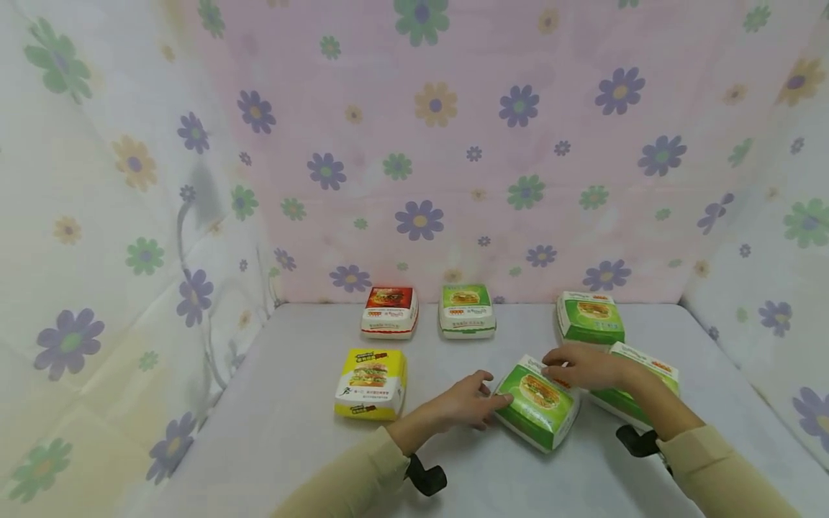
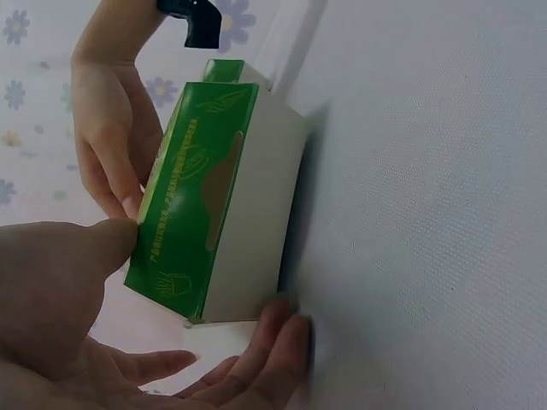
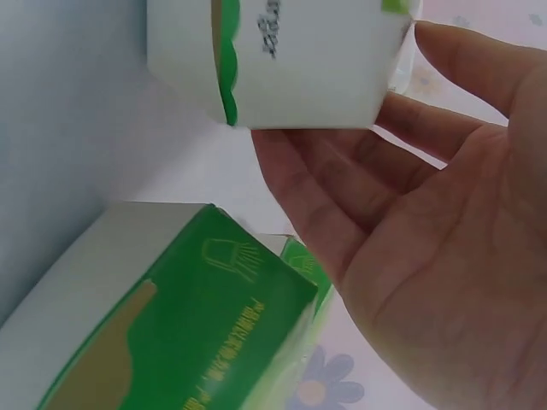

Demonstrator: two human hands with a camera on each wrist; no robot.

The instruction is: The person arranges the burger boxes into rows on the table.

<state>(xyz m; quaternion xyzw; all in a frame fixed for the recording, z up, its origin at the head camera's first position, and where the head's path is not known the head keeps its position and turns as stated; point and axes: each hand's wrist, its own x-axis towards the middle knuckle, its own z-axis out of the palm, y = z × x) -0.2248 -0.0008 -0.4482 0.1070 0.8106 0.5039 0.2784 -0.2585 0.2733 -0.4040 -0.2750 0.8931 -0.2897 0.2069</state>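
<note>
A green-and-white burger box (image 1: 539,404) with a burger picture on its lid sits turned at an angle between both hands. My left hand (image 1: 468,401) grips its left corner, thumb on the lid edge and fingertips low by the bottom edge; the left wrist view shows the green side of this burger box (image 2: 201,196). From the far right side, my right hand (image 1: 583,365) holds the same box, its thumb near the top edge and fingers against the white wall (image 3: 316,68). Whether the box is fully resting on the table cannot be told.
Close on the right stands another green burger box (image 1: 624,406), partly behind the right forearm. Behind it is a third green box (image 1: 591,320). Further left are a green-and-white box (image 1: 466,313), a red one (image 1: 390,311) and a yellow one (image 1: 370,385). Flowered cloth (image 1: 421,158) encloses the white table (image 1: 285,432).
</note>
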